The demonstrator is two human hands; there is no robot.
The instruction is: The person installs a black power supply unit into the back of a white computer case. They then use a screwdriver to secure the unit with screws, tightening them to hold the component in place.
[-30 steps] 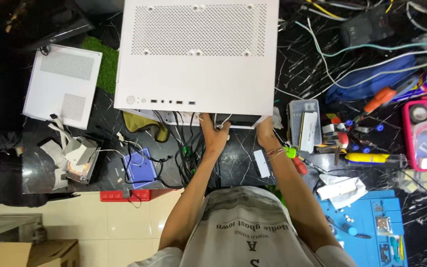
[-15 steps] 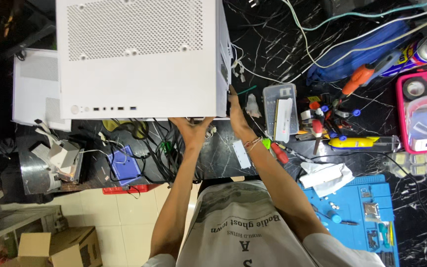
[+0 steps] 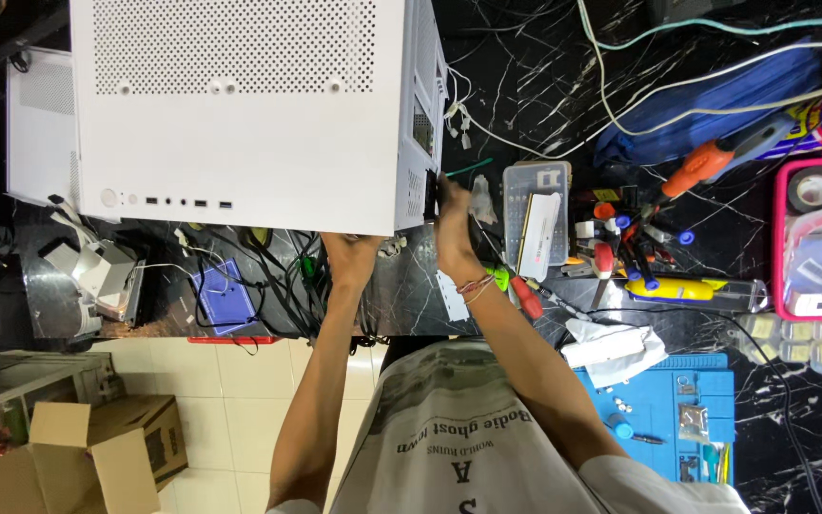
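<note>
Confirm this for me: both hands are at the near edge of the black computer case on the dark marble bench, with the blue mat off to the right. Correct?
Not quite. The head view shows the computer case is white, not black. The rest stands: the left hand and right hand are at its near edge on the dark marble bench, with the blue mat to the right.
</note>
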